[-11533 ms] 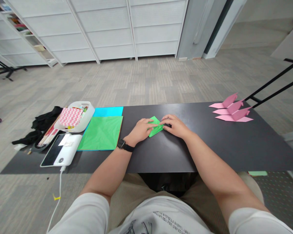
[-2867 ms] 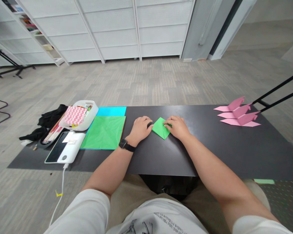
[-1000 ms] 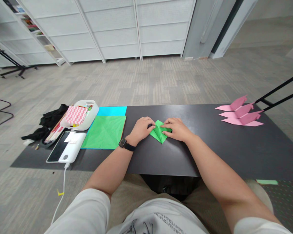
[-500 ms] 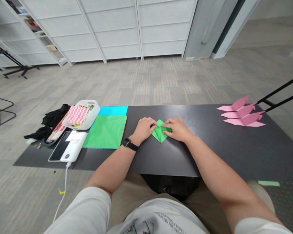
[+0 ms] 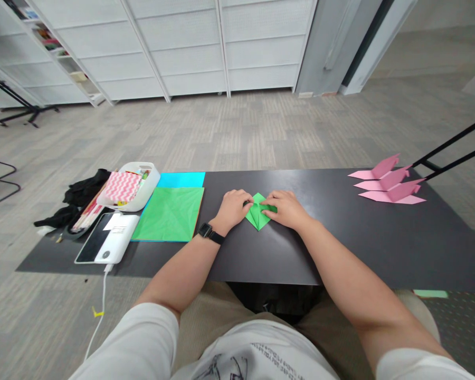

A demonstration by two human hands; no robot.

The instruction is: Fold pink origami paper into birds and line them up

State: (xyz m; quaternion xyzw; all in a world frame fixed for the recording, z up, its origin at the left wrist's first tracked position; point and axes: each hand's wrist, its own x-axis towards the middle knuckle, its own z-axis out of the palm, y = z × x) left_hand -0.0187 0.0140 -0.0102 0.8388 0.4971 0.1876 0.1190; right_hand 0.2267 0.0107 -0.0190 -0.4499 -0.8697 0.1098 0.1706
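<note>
A small piece of green origami paper [image 5: 258, 217], folded into a diamond with creases down its middle, lies on the dark table [image 5: 261, 258]. My left hand [image 5: 234, 207], a black watch on its wrist, has its fingers curled onto the paper's left corner. On the opposite side my right hand [image 5: 287, 207] pinches the right part, its thumb and fingertips over the folded layers. The right corner is partly hidden under those fingers. Both hands rest low at the tabletop.
Green paper sheets [image 5: 168, 214] lie left, a blue sheet [image 5: 182, 180] behind them. Further left are a white basket [image 5: 146, 192], a white device with a dark screen [image 5: 108, 237] on a cable, and black cloth [image 5: 85, 187]. Three pink paper birds [image 5: 393, 191] stand at right.
Since the oldest frame, the green paper has gone from a flat diamond to one with flaps folded toward its centre line. Over the last second both hands stay nearly still on it.
</note>
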